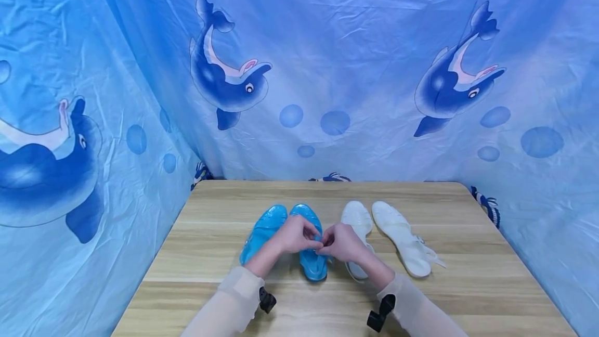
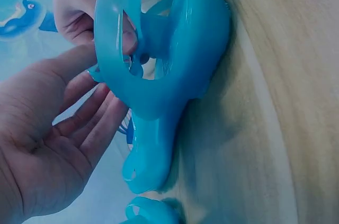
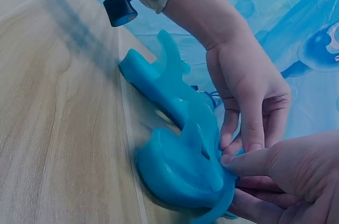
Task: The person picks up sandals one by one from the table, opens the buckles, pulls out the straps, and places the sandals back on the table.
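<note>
Two blue jelly sandals lie side by side on the table. Over the strap of the right-hand blue sandal point(image 1: 314, 269), my two hands meet at the fingertips. My left hand point(image 1: 295, 235) pinches the strap near its buckle from the left side, thumb and forefinger together. From the other side my right hand point(image 1: 344, 243) pinches the same ankle strap point(image 2: 108, 38), which stands up as a loop in the left wrist view. Fingers partly hide the buckle. The other blue sandal point(image 1: 255, 243) rests left of it, beside my left wrist.
A pair of white sandals lies to the right: one white sandal point(image 1: 355, 216) partly behind my right hand, the other white sandal point(image 1: 401, 238) further right with its strap sticking out. The wooden table point(image 1: 196, 254) meets a blue dolphin-print curtain point(image 1: 318, 66) at the back and sides.
</note>
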A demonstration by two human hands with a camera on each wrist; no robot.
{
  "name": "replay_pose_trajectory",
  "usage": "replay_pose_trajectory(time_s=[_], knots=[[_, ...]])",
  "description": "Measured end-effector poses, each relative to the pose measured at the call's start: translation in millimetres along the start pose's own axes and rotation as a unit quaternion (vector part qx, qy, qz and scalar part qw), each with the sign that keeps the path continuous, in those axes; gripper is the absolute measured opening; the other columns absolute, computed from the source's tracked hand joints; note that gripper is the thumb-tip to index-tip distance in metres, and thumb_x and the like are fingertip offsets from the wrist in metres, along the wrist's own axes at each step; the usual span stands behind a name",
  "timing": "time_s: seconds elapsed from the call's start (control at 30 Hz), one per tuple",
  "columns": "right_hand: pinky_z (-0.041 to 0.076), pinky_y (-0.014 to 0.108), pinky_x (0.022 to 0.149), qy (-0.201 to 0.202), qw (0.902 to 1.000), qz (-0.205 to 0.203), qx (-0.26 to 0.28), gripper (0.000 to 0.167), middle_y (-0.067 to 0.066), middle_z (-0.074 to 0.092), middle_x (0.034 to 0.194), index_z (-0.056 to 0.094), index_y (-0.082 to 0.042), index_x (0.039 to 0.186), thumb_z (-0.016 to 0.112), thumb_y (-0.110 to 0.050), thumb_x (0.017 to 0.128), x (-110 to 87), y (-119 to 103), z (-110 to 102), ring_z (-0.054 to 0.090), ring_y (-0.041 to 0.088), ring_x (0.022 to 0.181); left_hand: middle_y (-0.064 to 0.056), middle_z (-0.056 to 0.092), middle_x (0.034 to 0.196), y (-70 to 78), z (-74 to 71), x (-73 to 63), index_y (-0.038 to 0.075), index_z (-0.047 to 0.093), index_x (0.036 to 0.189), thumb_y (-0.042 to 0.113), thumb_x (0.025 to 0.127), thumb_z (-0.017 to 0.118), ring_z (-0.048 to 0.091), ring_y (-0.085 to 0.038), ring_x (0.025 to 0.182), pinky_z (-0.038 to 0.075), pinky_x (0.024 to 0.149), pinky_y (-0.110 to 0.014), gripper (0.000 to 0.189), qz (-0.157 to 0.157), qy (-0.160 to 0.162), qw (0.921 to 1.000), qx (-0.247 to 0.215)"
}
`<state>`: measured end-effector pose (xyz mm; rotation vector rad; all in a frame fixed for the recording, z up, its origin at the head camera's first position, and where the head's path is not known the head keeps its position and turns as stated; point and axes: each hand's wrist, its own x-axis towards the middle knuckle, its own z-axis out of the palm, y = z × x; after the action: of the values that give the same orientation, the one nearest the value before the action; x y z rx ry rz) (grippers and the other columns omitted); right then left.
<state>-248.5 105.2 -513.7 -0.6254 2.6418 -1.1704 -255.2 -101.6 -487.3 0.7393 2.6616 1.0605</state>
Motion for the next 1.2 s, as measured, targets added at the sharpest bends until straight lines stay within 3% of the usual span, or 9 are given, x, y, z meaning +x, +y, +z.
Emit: replay_pose_trajectory(time_s=[0.4,0.6,0.7,0.87,1.2], knots=[[0.052,0.024,0.060,-0.001,1.0000,0.002,-0.002,0.016,-0.008,0.071,0.076,0.078,-0.018,0.084,0.088,-0.028,0.089,0.8,4.2,-1.1,0.062,0.009,0.067,0.001,0.080,0.088,-7.8,1.4,-1.9,0.008,0.084,0.104,0.020,0.097,0.079,0.066,-0.005,0.073,0.055,0.065,-0.022,0.015,-0.033,0.026,0.9987,-0.030],[0.051,0.025,0.060,-0.006,1.0000,-0.004,0.001,0.015,-0.007,0.072,0.075,0.079,-0.017,0.085,0.088,-0.028,0.089,1.5,3.0,-1.8,0.061,0.010,0.067,0.001,0.079,0.088,-3.7,-1.5,-0.4,0.008,0.084,0.111,0.018,0.100,0.075,0.063,-0.005,0.067,0.052,0.062,-0.022,0.017,-0.005,-0.003,1.0000,-0.002],[0.051,0.025,0.060,-0.006,1.0000,0.000,0.003,0.015,-0.008,0.071,0.075,0.079,-0.017,0.084,0.088,-0.028,0.089,1.5,3.0,-1.8,0.061,0.010,0.067,-0.001,0.081,0.089,-4.8,-3.0,-0.8,0.007,0.084,0.109,0.019,0.102,0.074,0.064,-0.005,0.069,0.052,0.062,-0.021,0.018,-0.004,-0.012,0.9999,-0.011],[0.053,0.025,0.062,-0.001,1.0000,-0.007,0.000,0.014,-0.008,0.072,0.076,0.080,-0.017,0.084,0.088,-0.028,0.089,0.9,3.1,-3.2,0.063,0.009,0.068,-0.004,0.081,0.090,-6.7,-4.0,-2.4,0.003,0.082,0.112,0.020,0.104,0.070,0.069,-0.007,0.076,0.056,0.066,-0.022,0.022,-0.017,-0.009,0.9990,-0.039],[0.051,0.024,0.060,-0.005,0.9998,-0.017,0.000,0.014,-0.008,0.072,0.076,0.080,-0.017,0.085,0.089,-0.027,0.089,1.2,3.4,-3.2,0.061,0.010,0.067,-0.002,0.082,0.098,-0.8,-2.4,-1.5,0.009,0.084,0.110,0.027,0.097,0.080,0.071,-0.005,0.083,0.059,0.075,-0.020,0.022,0.001,-0.003,1.0000,0.001]])
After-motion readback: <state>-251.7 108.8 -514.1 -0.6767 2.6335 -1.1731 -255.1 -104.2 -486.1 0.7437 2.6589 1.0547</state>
